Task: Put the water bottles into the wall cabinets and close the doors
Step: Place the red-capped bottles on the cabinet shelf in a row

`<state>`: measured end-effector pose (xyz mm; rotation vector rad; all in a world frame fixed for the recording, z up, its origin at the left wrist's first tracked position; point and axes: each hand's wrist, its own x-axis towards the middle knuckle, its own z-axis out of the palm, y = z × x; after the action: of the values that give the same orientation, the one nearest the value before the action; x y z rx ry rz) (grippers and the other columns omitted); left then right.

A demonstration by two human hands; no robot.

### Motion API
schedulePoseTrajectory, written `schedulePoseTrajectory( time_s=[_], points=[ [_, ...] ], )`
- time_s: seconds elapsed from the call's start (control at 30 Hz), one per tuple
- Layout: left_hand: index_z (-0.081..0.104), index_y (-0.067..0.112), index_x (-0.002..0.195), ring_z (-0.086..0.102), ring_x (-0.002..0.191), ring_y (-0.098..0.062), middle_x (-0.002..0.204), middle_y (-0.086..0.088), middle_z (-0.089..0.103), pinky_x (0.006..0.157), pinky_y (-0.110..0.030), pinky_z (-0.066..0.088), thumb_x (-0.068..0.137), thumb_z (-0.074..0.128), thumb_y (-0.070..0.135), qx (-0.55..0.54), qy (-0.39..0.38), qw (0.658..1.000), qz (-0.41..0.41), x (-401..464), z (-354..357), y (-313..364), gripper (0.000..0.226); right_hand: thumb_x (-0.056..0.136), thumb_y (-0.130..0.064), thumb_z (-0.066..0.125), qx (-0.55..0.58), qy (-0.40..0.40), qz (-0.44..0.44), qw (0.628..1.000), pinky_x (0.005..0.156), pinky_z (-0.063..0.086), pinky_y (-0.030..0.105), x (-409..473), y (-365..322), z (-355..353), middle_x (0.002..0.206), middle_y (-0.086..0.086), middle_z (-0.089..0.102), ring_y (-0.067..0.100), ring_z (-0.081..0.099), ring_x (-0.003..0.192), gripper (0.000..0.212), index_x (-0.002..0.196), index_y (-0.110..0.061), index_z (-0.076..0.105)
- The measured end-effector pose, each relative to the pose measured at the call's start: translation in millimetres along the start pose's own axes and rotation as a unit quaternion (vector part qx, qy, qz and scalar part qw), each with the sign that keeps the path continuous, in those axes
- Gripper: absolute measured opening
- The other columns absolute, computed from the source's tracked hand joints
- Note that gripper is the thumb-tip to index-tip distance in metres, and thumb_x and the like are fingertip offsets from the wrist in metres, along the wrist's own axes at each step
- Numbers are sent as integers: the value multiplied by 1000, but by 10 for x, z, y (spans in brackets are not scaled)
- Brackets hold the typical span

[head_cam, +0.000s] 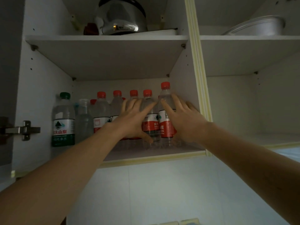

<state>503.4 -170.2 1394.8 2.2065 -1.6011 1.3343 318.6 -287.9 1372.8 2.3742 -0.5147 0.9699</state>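
The left wall cabinet's lower shelf [146, 153] holds several clear water bottles with red caps and red labels. A green-capped, green-labelled bottle [63, 120] stands at the far left, with a cap-less clear bottle [83, 120] beside it. My left hand [133, 120] lies with spread fingers against the red-label bottles in the middle, thumb near the base of one bottle [150, 125]. My right hand [183, 120] wraps around the rightmost red-cap bottle [165, 101], which stands upright by the cabinet's right wall.
A steel kettle [121, 17] and a dark red object [91, 29] sit on the upper shelf. The right cabinet [243, 103] is open, with a metal pot [259, 26] on its top shelf. A door hinge [22, 129] shows at left. White wall tiles lie below.
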Motion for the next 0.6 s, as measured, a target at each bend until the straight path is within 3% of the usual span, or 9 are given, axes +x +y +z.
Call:
schedulePoseTrajectory(
  time_s=[0.2, 0.6],
  points=[
    [-17, 40, 153, 4, 150, -33, 162, -10, 11, 116, -58, -6, 42, 67, 93, 30, 22, 999, 1, 90, 146, -36, 149, 77, -20, 83, -42, -23, 17, 999, 123, 9, 53, 57, -29, 89, 163, 25, -16, 40, -1, 153, 130, 155, -15, -21],
    [-16, 30, 155, 6, 149, -38, 162, -21, 14, 116, -63, -3, 48, 61, 95, 106, 28, 994, -6, 199, 280, 45, 147, 87, -34, 73, -100, -41, 25, 994, 124, 6, 56, 157, -34, 255, 163, 27, -15, 40, -6, 153, 117, 156, -5, -17]
  ],
)
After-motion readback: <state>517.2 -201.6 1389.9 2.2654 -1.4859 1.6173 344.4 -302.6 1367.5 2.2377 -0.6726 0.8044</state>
